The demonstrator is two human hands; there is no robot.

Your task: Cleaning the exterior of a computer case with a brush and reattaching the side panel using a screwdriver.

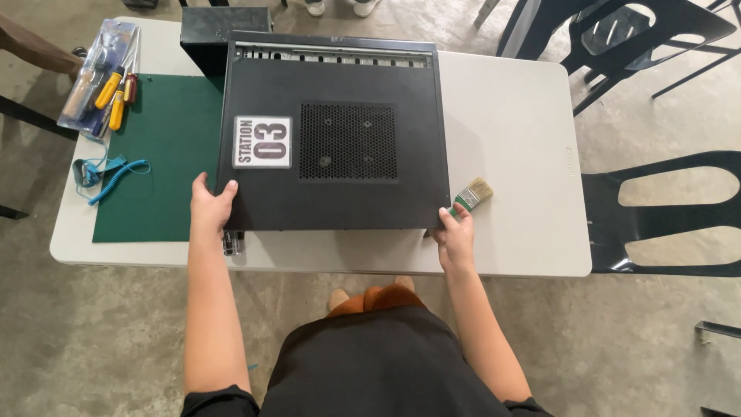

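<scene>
A black computer case [332, 131] lies flat on a white folding table [509, 154], its side panel facing up with a perforated vent and a white label. My left hand [210, 207] grips the panel's near left corner. My right hand [455, 235] holds the near right corner. Just beyond my right hand, a small paintbrush [472, 196] with a green handle rests on the table.
A green mat [166, 147] lies under the case's left side. A screwdriver set [104, 81] and a blue wrist strap [104, 174] sit at the far left. Black plastic chairs [664, 216] stand to the right. Another person's arm shows at top left.
</scene>
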